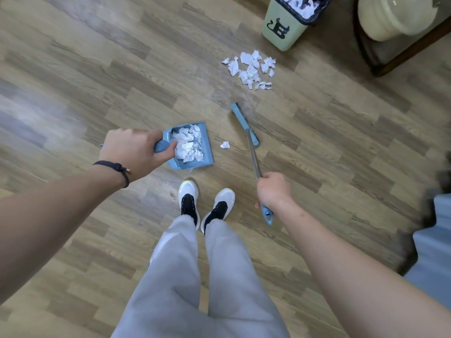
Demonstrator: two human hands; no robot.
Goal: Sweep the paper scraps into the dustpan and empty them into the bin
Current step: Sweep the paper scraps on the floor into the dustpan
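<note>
My left hand (133, 152) grips the handle of a blue dustpan (207, 152) that sits low over the wooden floor, and crumpled white paper fills its tray. My right hand (273, 190) holds the metal shaft of a blue broom (244, 124), whose head rests on the floor to the right of the dustpan. One small paper scrap (225, 144) lies between the pan and the broom head. A pile of white paper scraps (251, 68) lies further away, just in front of a green bin (280, 30) that holds more crumpled paper in a black liner.
My two feet in white and black shoes (206, 206) stand just behind the dustpan. A large cream vase (395, 13) on a dark wooden stand is at the top right. A grey-blue object (434, 250) fills the right edge.
</note>
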